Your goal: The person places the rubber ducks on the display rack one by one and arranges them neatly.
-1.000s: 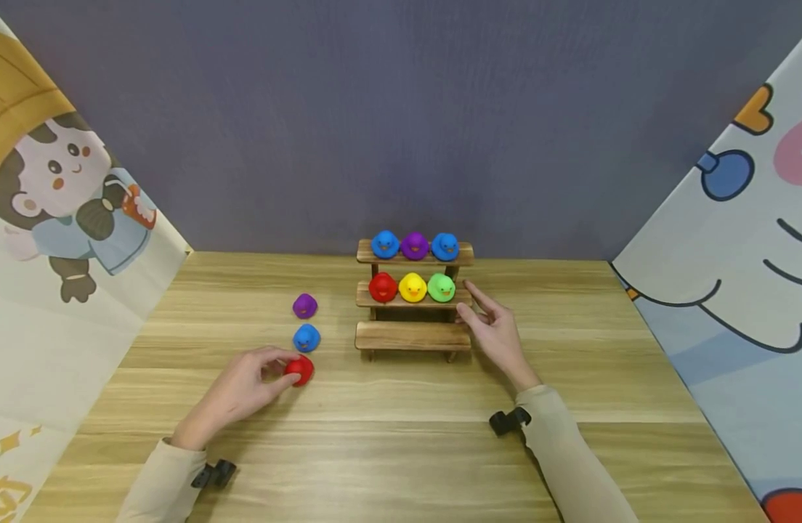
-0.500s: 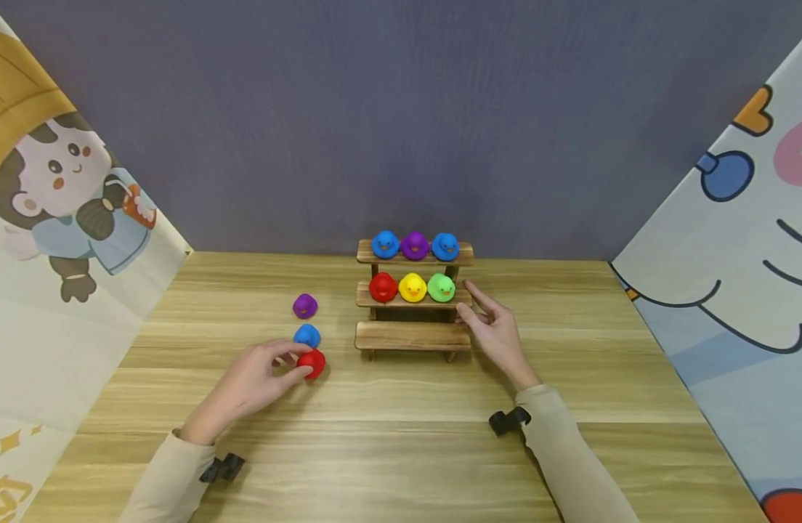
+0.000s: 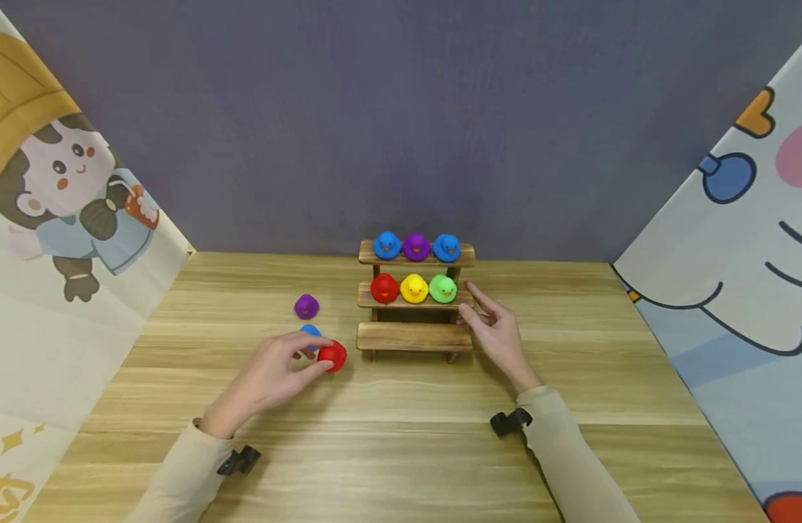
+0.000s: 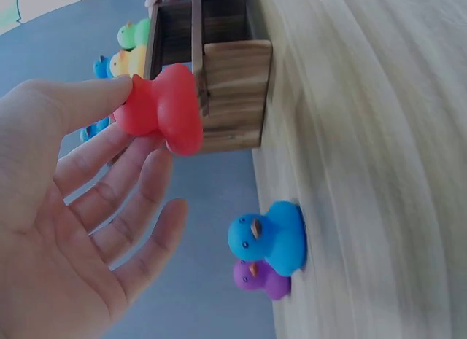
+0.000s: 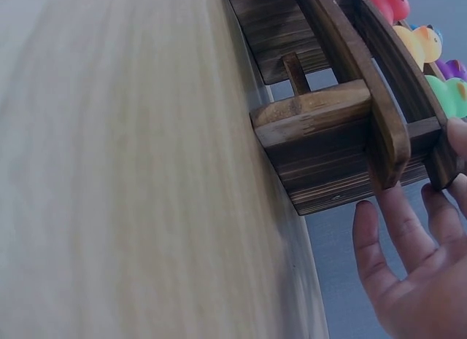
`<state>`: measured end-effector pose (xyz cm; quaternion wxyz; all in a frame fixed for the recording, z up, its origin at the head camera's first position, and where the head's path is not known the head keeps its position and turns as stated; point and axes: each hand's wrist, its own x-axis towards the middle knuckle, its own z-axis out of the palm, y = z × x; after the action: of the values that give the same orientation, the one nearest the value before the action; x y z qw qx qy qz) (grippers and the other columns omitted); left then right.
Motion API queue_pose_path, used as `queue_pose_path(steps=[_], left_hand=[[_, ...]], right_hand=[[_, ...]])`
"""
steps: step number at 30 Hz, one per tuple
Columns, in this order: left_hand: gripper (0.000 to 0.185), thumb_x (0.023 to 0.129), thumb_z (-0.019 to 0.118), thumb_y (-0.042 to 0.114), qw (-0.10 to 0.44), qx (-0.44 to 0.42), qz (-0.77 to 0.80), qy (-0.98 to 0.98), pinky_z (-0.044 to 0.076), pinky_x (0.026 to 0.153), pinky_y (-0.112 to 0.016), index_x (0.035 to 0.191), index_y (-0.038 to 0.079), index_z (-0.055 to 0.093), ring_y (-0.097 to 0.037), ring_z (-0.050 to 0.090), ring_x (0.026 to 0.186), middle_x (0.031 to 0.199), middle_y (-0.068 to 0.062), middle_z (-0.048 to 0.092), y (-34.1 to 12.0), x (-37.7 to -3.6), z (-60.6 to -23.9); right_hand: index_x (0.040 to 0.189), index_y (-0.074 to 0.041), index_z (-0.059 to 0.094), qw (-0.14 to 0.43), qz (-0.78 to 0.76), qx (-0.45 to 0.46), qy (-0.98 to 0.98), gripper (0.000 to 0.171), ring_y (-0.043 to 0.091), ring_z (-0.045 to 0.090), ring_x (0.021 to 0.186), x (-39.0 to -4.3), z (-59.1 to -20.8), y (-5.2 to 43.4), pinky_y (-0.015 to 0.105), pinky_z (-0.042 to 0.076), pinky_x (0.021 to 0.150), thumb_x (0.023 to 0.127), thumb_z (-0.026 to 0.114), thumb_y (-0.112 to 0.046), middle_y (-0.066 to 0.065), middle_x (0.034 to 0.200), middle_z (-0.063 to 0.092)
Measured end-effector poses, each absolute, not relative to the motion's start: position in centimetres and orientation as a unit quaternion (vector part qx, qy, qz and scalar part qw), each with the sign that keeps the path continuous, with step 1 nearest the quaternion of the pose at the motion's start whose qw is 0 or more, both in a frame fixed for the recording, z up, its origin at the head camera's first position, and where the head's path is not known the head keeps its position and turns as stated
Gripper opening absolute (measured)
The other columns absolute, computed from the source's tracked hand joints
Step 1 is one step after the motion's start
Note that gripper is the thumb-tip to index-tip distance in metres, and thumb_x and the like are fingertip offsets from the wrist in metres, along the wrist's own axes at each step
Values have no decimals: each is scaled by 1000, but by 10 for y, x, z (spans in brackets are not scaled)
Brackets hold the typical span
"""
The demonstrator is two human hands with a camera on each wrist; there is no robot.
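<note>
My left hand (image 3: 277, 372) pinches a red rubber duck (image 3: 332, 356) between thumb and fingertips, above the table and left of the wooden tiered stand (image 3: 414, 335). In the left wrist view the red duck (image 4: 162, 109) appears raised off the tabletop. Behind that hand a blue rubber duck (image 3: 311, 333) is partly hidden; a purple rubber duck (image 3: 306, 306) sits farther back. At the stand's right end, my right hand (image 3: 495, 330) holds the end of the middle plank, thumb in front and index finger toward the back. Its other fingers (image 5: 405, 230) lie close to the stand's side.
On the top tier sit blue (image 3: 386, 245), purple (image 3: 416, 247) and blue (image 3: 447, 248) ducks. Red (image 3: 384, 288), yellow (image 3: 414, 288) and green (image 3: 443, 288) ducks fill the middle tier. A grey wall (image 3: 401, 131) rises behind the table; printed panels flank both sides.
My left hand has lifted the red duck from the table and carried it right, toward the stand, now covering part of the blue duck. My right hand has stayed in place.
</note>
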<state>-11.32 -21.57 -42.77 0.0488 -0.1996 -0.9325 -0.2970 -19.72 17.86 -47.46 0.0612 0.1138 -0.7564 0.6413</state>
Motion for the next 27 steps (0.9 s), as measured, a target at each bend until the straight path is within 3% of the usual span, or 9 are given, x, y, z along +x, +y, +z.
queue_pose_path(steps=[4, 14, 23, 27], left_hand=[[30, 92, 84, 24, 52, -202, -297, -932, 58, 82, -37, 121, 18, 80, -10, 68, 90, 101, 11, 76, -209, -114, -425], [31, 92, 84, 27, 50, -208, -313, -925, 52, 77, -30, 123, 21, 80, -9, 67, 92, 119, 5, 79, -196, -119, -422], [33, 94, 83, 26, 44, -225, -331, -915, 60, 85, -47, 125, 19, 79, -18, 70, 94, 121, 2, 79, -187, -123, -420], [33, 93, 84, 28, 45, -230, -334, -913, 58, 79, -43, 125, 20, 79, -20, 71, 94, 121, 0, 80, -182, -125, -420]], right_hand=[[157, -13, 53, 56, 641, 110, -757, 55, 5, 79, 88, -196, -474, 178, 19, 31, 41, 106, 69, -23, 11, 162, 53], [157, -12, 52, 58, 642, 114, -756, 55, 11, 81, 90, -197, -474, 180, 18, 34, 42, 106, 69, -19, 10, 163, 50], [158, -6, 50, 56, 641, 118, -756, 56, 18, 81, 92, -198, -474, 180, 20, 35, 42, 106, 68, -19, 12, 164, 50], [158, -5, 49, 54, 642, 121, -755, 56, 11, 81, 90, -198, -475, 180, 20, 36, 43, 107, 68, -18, 14, 164, 49]])
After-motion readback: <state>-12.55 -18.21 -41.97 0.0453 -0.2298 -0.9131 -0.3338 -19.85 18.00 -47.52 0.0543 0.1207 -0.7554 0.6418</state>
